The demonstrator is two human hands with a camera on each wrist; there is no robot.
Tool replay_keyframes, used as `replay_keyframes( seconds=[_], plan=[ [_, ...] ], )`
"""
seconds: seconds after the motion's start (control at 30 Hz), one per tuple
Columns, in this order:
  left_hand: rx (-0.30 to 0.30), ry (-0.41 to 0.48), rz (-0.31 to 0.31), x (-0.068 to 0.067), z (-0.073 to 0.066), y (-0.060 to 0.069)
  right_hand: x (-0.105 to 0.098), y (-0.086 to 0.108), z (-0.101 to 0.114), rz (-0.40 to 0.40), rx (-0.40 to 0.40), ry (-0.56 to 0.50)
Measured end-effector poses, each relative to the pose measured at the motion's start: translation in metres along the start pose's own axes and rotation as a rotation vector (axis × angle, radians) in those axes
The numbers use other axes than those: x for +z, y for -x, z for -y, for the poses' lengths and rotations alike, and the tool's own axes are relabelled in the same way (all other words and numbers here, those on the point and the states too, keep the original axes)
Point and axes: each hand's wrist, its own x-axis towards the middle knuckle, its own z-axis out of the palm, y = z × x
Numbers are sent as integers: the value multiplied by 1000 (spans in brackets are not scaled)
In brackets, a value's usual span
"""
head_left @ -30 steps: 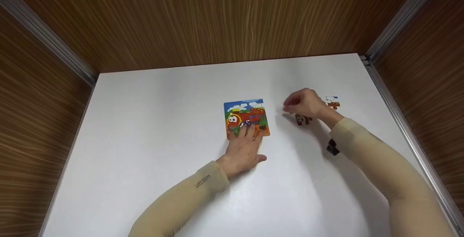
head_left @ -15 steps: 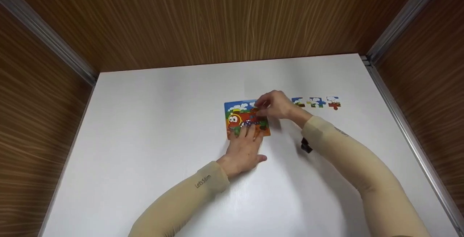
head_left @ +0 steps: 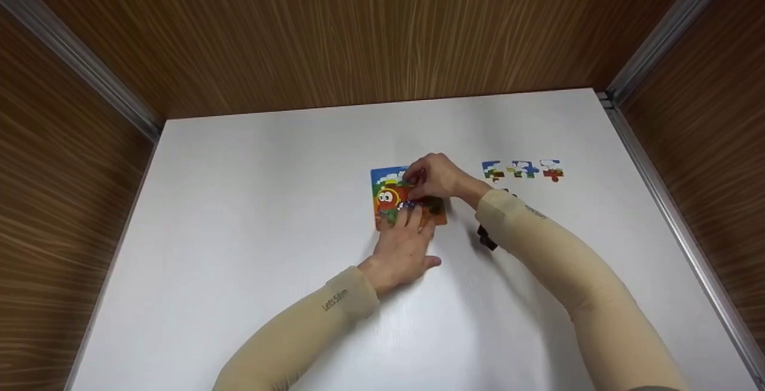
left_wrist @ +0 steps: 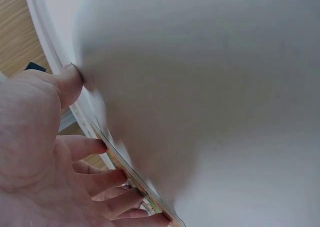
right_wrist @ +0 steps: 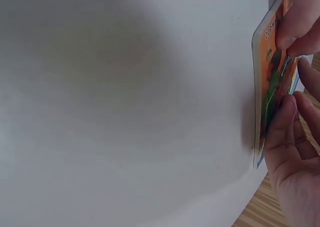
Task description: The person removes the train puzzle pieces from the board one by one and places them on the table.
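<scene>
Centre: square, multicoloured cartoon-train jigsaw board [head_left: 387, 198] on the white tabletop [head_left: 257, 199].
Left: your left hand [head_left: 403, 252] rests on its near edge, fingers spread.
Right: your right hand [head_left: 437, 178] bends over it; whether it pinches anything cannot be told.

Your puzzle [head_left: 387, 198] looks like smooth card, your sleeves [head_left: 302, 337] matt cloth, the desk [head_left: 251, 211] faintly glossy, the far panel [head_left: 382, 32] wood-grained.

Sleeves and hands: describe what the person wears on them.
Both arms wear close-fitting beige sleeves ending at the wrists. The left sleeve carries dark lettering, seemingly "LetsSlim"; the right sleeve has a dark marking too small to read. A small black object shows beneath it. The left hand and right hand wear no gloves.
</scene>
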Motion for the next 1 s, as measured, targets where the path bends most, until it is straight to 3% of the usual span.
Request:
replay_keyframes(
  seconds=[0.47, 0.77, 1.0],
  plan=[
    [3, 19, -2, 0, 3, 1, 3, -6, 3, 18, 4, 48],
    [21, 2, -20, 0, 1, 0, 3, -2, -3, -22, -20, -1],
    [19, 2, -6, 1, 2, 0, 3, 0, -4, -10, -22, -56]
  ],
)
